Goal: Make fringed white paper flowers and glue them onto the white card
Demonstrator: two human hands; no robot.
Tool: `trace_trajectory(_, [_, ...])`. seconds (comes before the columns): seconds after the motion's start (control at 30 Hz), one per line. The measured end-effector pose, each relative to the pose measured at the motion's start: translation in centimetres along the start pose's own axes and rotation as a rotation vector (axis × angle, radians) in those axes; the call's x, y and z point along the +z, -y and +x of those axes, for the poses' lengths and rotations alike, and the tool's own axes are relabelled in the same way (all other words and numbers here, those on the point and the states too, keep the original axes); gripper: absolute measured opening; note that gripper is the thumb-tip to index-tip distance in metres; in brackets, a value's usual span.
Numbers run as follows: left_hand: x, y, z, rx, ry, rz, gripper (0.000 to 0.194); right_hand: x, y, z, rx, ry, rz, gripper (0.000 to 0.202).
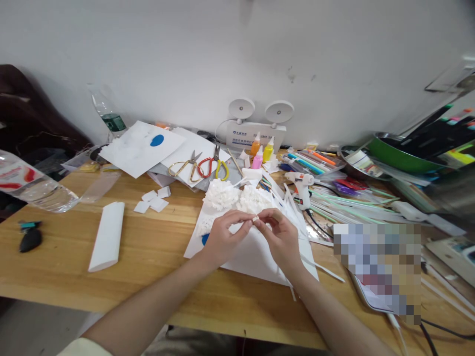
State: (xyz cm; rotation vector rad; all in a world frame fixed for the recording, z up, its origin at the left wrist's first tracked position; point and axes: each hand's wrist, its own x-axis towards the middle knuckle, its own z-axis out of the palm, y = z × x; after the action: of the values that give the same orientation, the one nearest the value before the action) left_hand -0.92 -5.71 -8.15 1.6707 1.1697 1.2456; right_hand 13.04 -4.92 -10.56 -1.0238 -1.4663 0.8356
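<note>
Between the fingertips of both hands is a small white piece, probably paper. My left hand pinches it from the left, and my right hand pinches it from the right. Both are held over a white sheet on the table. Just beyond the fingers lie ruffled white clusters that look like crumpled or curled paper. Part of a blue spot shows beside my left hand. Long white strips are spread to the right of my right hand.
Scissors, red-handled pliers and small colored bottles stand or lie behind. A glue gun is at right, near a pixelated phone. On the left are a folded white paper, white squares and a water bottle.
</note>
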Motion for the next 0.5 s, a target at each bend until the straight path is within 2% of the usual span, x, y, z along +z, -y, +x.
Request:
trace_trajectory(0.2, [0.09, 0.10, 0.04, -0.135, 0.034, -0.074, 0.018, 0.03, 0.43, -0.41, -0.326, -0.146, -0.311, 0.015])
trace_trajectory(0.27, [0.08, 0.08, 0.06, -0.145, 0.053, -0.090, 0.020, -0.01, 0.49, -0.38, -0.360, -0.167, -0.341, 0.015])
trace_trajectory(0.33, [0.04, -0.01, 0.08, -0.163, 0.059, -0.095, 0.021, -0.05, 0.51, -0.30, -0.317, -0.137, -0.320, 0.011])
trace_trajectory(0.5, [-0.14, -0.26, 0.25, -0.202, 0.023, -0.133, 0.018, -0.15, 0.40, -0.09, -0.093, 0.025, -0.109, 0.003])
